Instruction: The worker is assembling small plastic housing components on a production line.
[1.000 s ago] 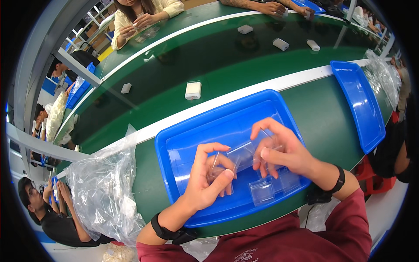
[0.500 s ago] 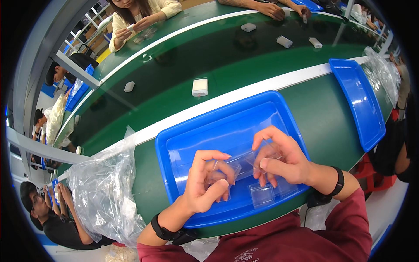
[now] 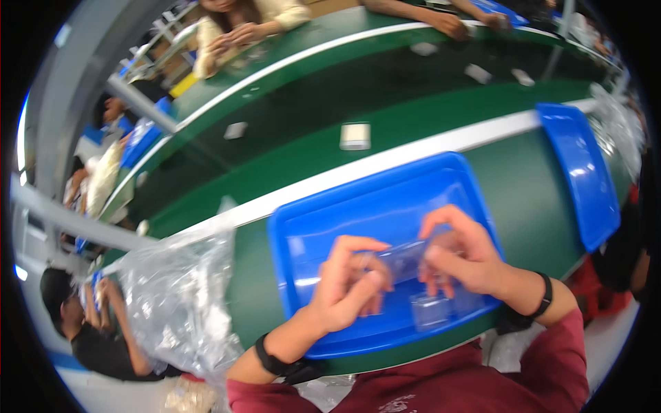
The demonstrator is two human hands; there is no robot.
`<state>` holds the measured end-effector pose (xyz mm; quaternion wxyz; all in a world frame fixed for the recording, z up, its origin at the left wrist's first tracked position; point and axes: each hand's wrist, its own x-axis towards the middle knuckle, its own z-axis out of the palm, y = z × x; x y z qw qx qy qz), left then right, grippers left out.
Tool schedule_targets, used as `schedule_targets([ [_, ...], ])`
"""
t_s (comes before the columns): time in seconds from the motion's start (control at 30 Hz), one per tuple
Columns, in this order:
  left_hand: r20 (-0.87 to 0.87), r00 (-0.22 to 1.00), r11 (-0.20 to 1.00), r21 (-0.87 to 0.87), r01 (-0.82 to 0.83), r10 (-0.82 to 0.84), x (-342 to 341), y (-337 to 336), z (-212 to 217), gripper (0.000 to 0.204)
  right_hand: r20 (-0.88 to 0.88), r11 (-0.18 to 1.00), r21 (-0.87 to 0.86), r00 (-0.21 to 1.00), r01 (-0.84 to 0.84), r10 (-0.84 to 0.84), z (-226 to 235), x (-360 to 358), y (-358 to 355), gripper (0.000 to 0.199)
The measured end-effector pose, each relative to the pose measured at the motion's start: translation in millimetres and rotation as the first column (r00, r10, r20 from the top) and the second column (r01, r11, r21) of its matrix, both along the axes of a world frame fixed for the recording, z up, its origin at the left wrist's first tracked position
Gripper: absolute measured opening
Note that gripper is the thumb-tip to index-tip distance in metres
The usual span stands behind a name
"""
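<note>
Over a blue tray (image 3: pixel 303 206), both my hands hold clear thin-walled plastic that looks like box parts. My left hand (image 3: pixel 348 286) is closed, its thumb and fingers curled round one clear piece. Opposite it, my right hand (image 3: pixel 465 258) pinches a clear plastic box (image 3: pixel 405 259), which reaches across toward my left fingertips. Blur hides whether the two pieces touch. Another small clear plastic box (image 3: pixel 431 312) lies in the tray below my right hand.
Crumpled clear plastic bags (image 3: pixel 182 296) lie left of the tray; a second blue tray (image 3: pixel 582 175) stands at the right. On the green belt (image 3: pixel 289 162) beyond the white rail sits a small white box (image 3: pixel 355 136), with several others farther off. People sit across and at the left.
The whole view has shifted, so the scene sits farther right and is blurred. My hands have come slightly closer together, still holding the clear plastic.
</note>
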<state>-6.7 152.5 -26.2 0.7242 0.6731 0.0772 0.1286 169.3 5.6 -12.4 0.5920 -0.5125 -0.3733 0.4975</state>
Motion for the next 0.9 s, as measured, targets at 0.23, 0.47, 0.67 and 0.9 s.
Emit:
schedule_targets([
  [0.23, 0.007, 1.000, 1.000, -0.025, -0.003, 0.003, 15.3, -18.2, 6.3, 0.036, 0.007, 0.990, 0.020, 0.991, 0.137, -0.137, -3.0, 5.4, -21.6, 0.027],
  [0.47, 0.087, 0.986, 0.988, -0.067, -0.137, 0.143, 15.4, -17.2, 15.5, 0.046, -0.004, 0.965, 0.115, 0.972, 0.235, -0.236, 7.8, -5.1, -6.6, 0.023],
  [0.67, 0.026, 1.000, 0.996, 0.090, -0.011, 0.008, 15.7, -10.1, 6.9, 0.029, 0.024, 0.996, 0.024, 0.996, 0.086, -0.087, -1.6, 7.4, -13.5, 0.020],
  [0.9, 0.063, 0.991, 0.993, -0.005, -0.119, 0.119, 18.7, -17.9, 8.2, 0.037, -0.019, 0.981, 0.062, 0.983, 0.182, -0.181, 9.7, 2.0, -11.2, 0.028],
])
